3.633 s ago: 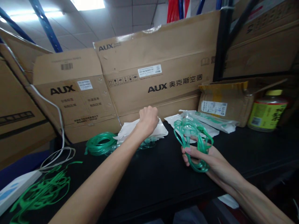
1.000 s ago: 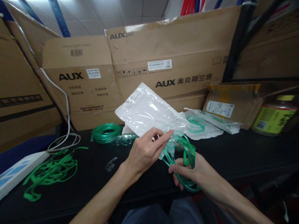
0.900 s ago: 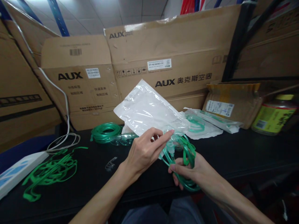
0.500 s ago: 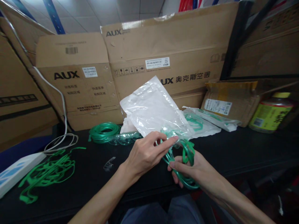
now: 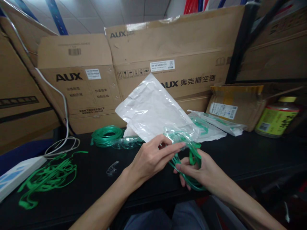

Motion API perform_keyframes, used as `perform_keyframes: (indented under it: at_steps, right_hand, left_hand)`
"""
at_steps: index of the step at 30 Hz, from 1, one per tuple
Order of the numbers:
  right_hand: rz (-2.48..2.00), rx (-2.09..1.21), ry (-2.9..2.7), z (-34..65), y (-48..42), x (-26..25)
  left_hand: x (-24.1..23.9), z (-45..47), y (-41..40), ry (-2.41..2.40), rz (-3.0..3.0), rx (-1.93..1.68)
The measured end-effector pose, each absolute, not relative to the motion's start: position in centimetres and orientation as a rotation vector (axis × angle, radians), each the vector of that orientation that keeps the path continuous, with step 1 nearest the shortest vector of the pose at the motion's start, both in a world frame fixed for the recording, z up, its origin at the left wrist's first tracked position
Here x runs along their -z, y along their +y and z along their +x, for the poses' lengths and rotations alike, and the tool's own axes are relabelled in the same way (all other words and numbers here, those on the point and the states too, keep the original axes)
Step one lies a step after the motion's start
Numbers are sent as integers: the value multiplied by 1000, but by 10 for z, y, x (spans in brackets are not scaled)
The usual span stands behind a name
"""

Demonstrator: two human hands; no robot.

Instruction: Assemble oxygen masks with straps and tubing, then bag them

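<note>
My left hand (image 5: 151, 158) pinches the open mouth of a clear and white plastic bag (image 5: 151, 108), which stands up and tilts back to the left. My right hand (image 5: 200, 172) grips a coil of green tubing with a clear mask (image 5: 189, 159), and the top of it sits inside the bag's mouth. Both hands hover over the black table (image 5: 96, 188) near its front edge.
A second green tubing coil (image 5: 106, 135) with a clear mask lies behind my left hand. Loose green straps (image 5: 45, 180) lie at the left beside a white cable (image 5: 63, 145). Filled bags (image 5: 211, 127), a small cardboard box (image 5: 236, 102) and a yellow jar (image 5: 275, 116) stand at the right. Large cardboard boxes (image 5: 168, 57) wall the back.
3.6 s ago my left hand was reaching into the pile of bags at the back; it has since brought one bag to the tubing. In the last second the tubing has pushed further into the bag's mouth.
</note>
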State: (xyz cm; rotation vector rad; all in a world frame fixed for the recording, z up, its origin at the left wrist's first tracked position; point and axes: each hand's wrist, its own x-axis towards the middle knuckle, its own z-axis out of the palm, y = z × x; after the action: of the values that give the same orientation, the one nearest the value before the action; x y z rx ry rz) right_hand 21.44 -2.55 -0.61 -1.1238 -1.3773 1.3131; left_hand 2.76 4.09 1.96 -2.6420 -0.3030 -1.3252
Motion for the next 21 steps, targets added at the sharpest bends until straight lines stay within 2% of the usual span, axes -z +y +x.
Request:
perform_keyframes:
  at_steps: [11, 21]
  right_hand:
    - [-997, -1258, -1264, 209, -24, 9]
    - [-957, -1279, -1469, 203, -25, 0]
  left_hand:
    - [-14, 27, 39, -266, -2543, 1217]
    - [-15, 35, 36, -46, -2610, 1244]
